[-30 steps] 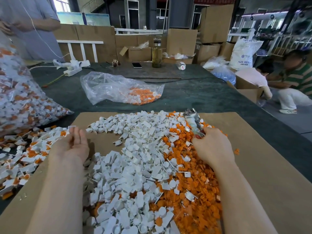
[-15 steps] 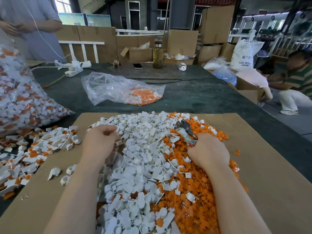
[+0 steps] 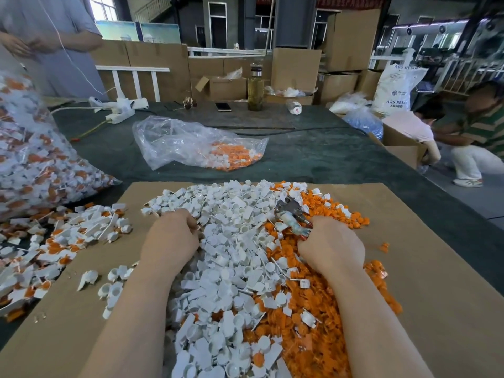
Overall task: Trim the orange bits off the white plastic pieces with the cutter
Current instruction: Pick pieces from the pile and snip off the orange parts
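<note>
Since a second ago the left hand (image 3: pixel 170 238) has come in from the untrimmed scatter at the left onto the white heap, and the cutter (image 3: pixel 290 216) has tipped lower and leftward.

At the far left a clear bag of untrimmed pieces (image 3: pixel 32 159), cut off by the frame edge, slumps on the dark table cover (image 3: pixel 313 159). Below it, loose white pieces with orange bits attached (image 3: pixel 54 241) spill over the left edge of the cardboard sheet (image 3: pixel 436 296); bare cardboard lies between them and the left forearm. The left hand rests knuckles up on the heap of trimmed white pieces (image 3: pixel 226 268), fingers curled under; what they hold, if anything, is hidden.

The white heap runs down the middle of the sheet and is cut off at the bottom edge. Just right of it, touching and partly mixed in, lies the pile of orange offcuts (image 3: pixel 313 323). The right hand (image 3: pixel 331 245) sits on this pile, its fingers wrapped round the cutter's handles, the metal head pointing up and left over the seam between the piles; whether the blades are apart is too blurred to tell. Right of the orange pile the cardboard is bare out to its edge.

Behind, a half-empty clear bag of orange bits (image 3: pixel 196 143) lies well apart on the cover.
</note>
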Demonstrator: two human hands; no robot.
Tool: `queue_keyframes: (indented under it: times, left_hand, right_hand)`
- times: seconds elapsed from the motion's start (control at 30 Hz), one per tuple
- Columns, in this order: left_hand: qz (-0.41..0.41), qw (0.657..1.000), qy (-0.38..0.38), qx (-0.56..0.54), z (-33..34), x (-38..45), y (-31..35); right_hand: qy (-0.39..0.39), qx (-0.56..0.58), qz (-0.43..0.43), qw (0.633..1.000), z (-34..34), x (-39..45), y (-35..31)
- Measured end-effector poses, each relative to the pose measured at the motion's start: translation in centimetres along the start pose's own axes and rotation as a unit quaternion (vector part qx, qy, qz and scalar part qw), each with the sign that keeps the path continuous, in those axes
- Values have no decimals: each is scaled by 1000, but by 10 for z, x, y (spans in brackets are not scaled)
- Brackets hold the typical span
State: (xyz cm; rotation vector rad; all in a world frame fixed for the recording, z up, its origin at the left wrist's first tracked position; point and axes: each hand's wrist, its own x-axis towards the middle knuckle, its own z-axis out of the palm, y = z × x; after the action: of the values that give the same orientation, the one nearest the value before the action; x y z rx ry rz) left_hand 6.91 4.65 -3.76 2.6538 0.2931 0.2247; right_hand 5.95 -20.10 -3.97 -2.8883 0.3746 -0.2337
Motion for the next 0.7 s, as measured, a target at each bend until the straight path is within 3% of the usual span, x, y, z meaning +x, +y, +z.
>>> queue_keyframes:
  times: [0.17,0.3,0.47,0.6,0.7]
  left_hand:
    - [-23,999,1,-36,-3,0,1]
    - [-23,991,43,-125,-11,-4,6]
    - [-40,920,6,-391,-24,-18,41]
    - [-45,872,-43,-485,-20,-30,69]
    - [-50,852,-54,-518,-15,-37,80]
  right_hand:
    - [30,6,0,1000,-2,-1,-1]
    - [27,116,-9,993,-9,0,-2]
    - [55,329,-66,940,-15,-5,-12]
    - [70,435,-124,889,-20,-14,-21]
    - [90,458,-148,872,-20,-18,-28]
